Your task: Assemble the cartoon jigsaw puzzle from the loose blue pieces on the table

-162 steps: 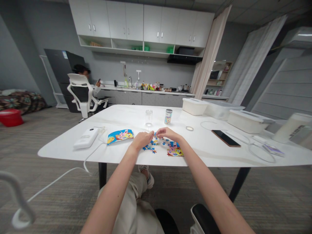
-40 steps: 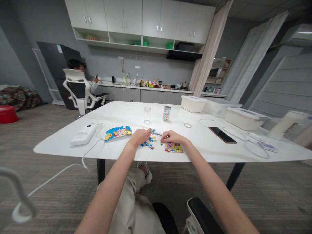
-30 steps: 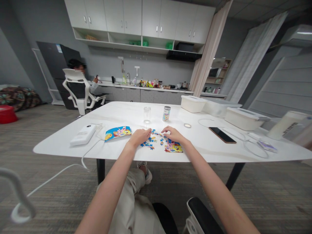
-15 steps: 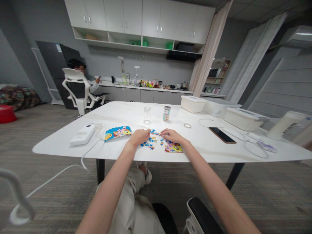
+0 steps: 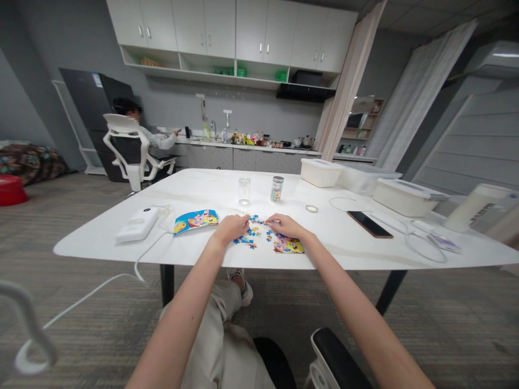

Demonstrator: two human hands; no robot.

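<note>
Lying nearest on the tabletop (image 5: 211,190) is a joined puzzle patch (image 5: 289,246), by the right hand (image 5: 286,225); loose pieces (image 5: 252,233) spread between this and the left hand (image 5: 232,227). Whether either grip pinches anything, I cannot tell. Beyond stands a clear jar (image 5: 244,190).

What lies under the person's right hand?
The near part of the puzzle section shows out from under the right hand; whatever the hand covers cannot be seen.
</note>
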